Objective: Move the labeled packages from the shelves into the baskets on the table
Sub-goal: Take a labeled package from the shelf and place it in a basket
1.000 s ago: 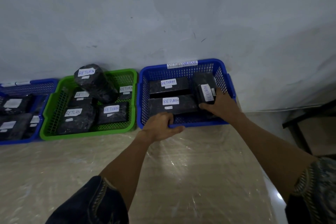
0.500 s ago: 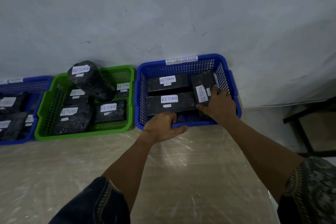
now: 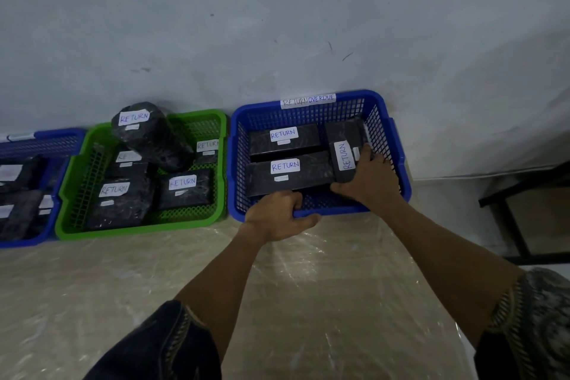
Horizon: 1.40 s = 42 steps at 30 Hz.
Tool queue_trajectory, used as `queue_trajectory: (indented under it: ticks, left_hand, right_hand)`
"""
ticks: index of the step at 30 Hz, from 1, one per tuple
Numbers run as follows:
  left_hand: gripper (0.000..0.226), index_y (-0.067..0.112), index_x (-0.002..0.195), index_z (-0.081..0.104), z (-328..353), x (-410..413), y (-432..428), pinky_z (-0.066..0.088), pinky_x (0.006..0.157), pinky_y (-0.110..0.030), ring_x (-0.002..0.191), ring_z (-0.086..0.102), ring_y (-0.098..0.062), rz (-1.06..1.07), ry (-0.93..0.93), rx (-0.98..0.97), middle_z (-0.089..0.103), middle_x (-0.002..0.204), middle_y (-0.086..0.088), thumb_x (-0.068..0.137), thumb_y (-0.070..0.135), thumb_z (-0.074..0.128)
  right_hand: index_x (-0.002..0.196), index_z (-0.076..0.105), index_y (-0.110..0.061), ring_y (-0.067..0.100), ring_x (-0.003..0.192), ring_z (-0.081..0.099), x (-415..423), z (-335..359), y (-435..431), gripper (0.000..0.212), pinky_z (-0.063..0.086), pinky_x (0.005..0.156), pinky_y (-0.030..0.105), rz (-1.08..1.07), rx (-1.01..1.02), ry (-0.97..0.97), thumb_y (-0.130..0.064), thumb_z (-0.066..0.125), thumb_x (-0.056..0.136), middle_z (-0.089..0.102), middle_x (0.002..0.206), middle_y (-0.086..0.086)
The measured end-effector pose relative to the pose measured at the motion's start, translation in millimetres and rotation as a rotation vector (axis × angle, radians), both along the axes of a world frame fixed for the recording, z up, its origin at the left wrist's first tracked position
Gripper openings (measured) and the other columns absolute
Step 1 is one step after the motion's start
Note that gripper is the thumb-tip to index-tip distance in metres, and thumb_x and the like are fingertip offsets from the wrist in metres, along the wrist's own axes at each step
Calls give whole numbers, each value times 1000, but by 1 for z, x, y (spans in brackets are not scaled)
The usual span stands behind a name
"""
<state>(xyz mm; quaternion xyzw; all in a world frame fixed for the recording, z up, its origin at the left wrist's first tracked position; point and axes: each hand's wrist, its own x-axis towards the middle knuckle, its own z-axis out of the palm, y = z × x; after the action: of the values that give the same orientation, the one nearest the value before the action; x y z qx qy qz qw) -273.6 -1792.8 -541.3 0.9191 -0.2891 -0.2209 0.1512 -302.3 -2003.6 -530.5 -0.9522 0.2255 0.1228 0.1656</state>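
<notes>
A blue basket [image 3: 398, 160] tagged "RETURN OVERDUE" stands against the wall at the right of the table. Inside lie three black wrapped packages with white "RETURN" labels. My left hand [image 3: 277, 214] grips the basket's front rim, fingers curled over the edge. Inside the basket, my right hand [image 3: 368, 177] holds the right-hand package [image 3: 344, 145], which lies lengthwise; thumb at its near end, fingers along its right side. The two other packages [image 3: 290, 171] lie crosswise to its left.
A green basket [image 3: 138, 227] with several black "RETURN" packages stands to the left, one package piled on top. Another blue basket [image 3: 46, 139] with packages is at the far left. A black metal frame [image 3: 512, 222] stands beyond the table's right edge.
The view has shifted slightly. My right hand has slid a little along the right-hand package inside the blue basket. My left hand stays on the front rim.
</notes>
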Motion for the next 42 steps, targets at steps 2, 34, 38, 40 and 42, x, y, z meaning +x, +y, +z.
queue_trajectory:
  ticks: [2, 34, 38, 40, 42]
  left_hand:
    - [52, 17, 79, 54, 0, -1, 0, 46, 65, -32, 73, 55, -14, 3, 9, 9, 58, 80, 3, 79, 69, 52]
    - [53, 21, 75, 50, -4, 1, 1, 52, 69, -37, 73, 52, -16, 25, 21, 36, 50, 76, 9, 76, 74, 50]
    - [54, 20, 76, 51, -5, 1, 1, 53, 72, -39, 76, 54, -16, 19, 14, 48, 53, 83, 6, 75, 74, 50]
    - [53, 23, 74, 48, -5, 1, 1, 54, 72, -40, 76, 54, -16, 20, 12, 47, 52, 82, 7, 75, 76, 49]
    - [53, 24, 73, 47, -6, 1, 1, 54, 71, -40, 75, 53, -15, 19, 11, 41, 51, 81, 8, 74, 77, 47]
  right_hand:
    - [150, 7, -6, 40, 131, 35, -4, -3, 0, 121, 38, 102, 48, -15, 6, -31, -65, 71, 66, 29, 144, 27]
    - [128, 55, -24, 15, 102, 60, 139, 9, -78, 39, 44, 94, 28, 779, -672, 275, -26, 56, 90, 65, 112, -3]
    - [146, 30, -34, 15, 117, 52, 150, 14, -80, 58, 39, 99, 27, 828, -677, 446, -34, 51, 93, 54, 133, -5]
    - [148, 27, -31, 16, 119, 51, 154, 14, -78, 58, 42, 97, 28, 811, -652, 517, -34, 50, 94, 51, 136, -3]
    - [145, 35, -26, 15, 111, 55, 158, 16, -74, 54, 48, 88, 28, 782, -629, 557, -32, 51, 94, 55, 129, -1]
